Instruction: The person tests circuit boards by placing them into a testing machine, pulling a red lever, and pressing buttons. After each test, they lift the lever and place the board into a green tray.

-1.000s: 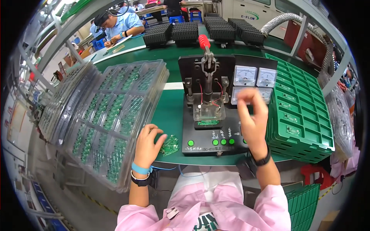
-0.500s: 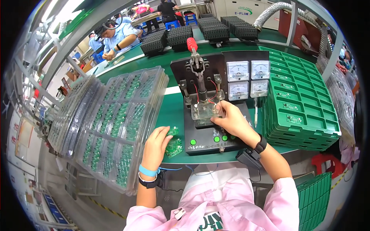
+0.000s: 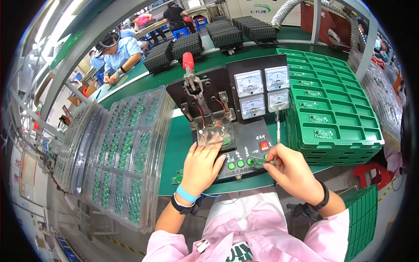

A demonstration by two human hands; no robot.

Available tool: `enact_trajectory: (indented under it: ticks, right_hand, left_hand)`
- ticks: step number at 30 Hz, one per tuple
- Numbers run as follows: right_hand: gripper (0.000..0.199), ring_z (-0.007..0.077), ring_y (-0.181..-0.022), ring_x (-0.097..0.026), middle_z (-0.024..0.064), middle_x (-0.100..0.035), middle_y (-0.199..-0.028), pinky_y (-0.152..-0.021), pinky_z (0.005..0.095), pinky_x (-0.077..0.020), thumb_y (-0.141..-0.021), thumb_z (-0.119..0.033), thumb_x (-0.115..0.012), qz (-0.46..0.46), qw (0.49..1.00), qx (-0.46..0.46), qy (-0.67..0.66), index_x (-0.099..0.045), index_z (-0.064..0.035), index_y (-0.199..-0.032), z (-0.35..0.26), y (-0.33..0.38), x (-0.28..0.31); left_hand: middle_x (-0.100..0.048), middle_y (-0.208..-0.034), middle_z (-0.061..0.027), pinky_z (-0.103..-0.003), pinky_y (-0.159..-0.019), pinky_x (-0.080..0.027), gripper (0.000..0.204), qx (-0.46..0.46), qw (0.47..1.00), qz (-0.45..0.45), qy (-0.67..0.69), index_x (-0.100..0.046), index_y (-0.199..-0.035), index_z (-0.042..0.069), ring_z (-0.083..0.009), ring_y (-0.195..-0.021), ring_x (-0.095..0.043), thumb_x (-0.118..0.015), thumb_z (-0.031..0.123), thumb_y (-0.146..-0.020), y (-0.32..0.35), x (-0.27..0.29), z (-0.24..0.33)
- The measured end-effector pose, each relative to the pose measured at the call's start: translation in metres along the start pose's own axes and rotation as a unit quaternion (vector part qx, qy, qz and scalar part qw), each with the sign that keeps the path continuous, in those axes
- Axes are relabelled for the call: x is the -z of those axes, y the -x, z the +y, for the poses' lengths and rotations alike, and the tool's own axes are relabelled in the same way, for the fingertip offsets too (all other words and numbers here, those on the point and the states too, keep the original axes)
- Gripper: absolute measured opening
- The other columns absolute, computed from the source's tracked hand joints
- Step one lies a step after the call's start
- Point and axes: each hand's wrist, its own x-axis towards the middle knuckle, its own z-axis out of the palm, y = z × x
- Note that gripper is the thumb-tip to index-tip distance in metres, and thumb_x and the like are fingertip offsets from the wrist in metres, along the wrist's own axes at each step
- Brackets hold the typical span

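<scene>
My right hand [image 3: 291, 177] pinches a small green circuit board [image 3: 258, 162] over the front right of a black test fixture [image 3: 249, 131], beside its round green buttons. My left hand [image 3: 200, 168] reaches onto the fixture with fingers stretched out and thumb apart. Its fingertips are at the clear plate [image 3: 214, 136] under the toggle clamp. A bit of green board [image 3: 226, 142] shows by those fingertips; the rest is hidden. The clamp's red handle [image 3: 188, 60] points up. Another green circuit board [image 3: 177, 177] lies on the table left of my left hand, partly covered by it.
Stacked clear trays [image 3: 124, 148] full of boards stand at left. Stacked green trays [image 3: 323, 131], some pockets holding boards, stand at right. Four-sided analog meters [image 3: 248, 83] rise behind the fixture. Black racks [image 3: 187, 46] line the back. A co-worker [image 3: 122, 54] sits at far left.
My right hand has come away from the clear plate toward me and right, now with a circuit board. My left hand has moved from the loose boards to the fixture. The view has shifted.
</scene>
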Motion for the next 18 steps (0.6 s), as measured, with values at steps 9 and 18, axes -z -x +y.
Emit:
enact_trajectory:
  ticks: [9, 18]
  right_hand:
    - [0.015, 0.0096, -0.063, -0.055, 0.0029, -0.057, -0.081, -0.057, 0.0240, -0.0455, -0.082, 0.001, -0.068, 0.071, 0.997, 0.009, 0.000, -0.056, -0.0006, -0.091, 0.001, 0.011, 0.078]
    - [0.015, 0.0077, -0.064, -0.056, 0.0013, -0.059, -0.080, -0.057, 0.0223, -0.0480, -0.093, -0.007, -0.057, 0.221, 0.967, -0.080, 0.100, -0.061, 0.0028, -0.104, 0.094, -0.108, 0.255]
  left_hand:
    - [-0.042, -0.149, -0.0114, -0.060, -0.108, -0.028, 0.076, 0.022, 0.995, -0.094, -0.037, -0.052, -0.134, 0.004, -0.0340, -0.138, -0.037, -0.068, 0.055, -0.080, -0.011, -0.001, 0.012]
    - [-0.032, -0.152, -0.0234, -0.058, -0.113, -0.018, 0.113, 0.057, 0.988, -0.141, -0.042, -0.032, -0.144, -0.007, -0.0405, -0.144, -0.023, -0.068, 0.070, -0.069, -0.025, -0.010, 0.034]
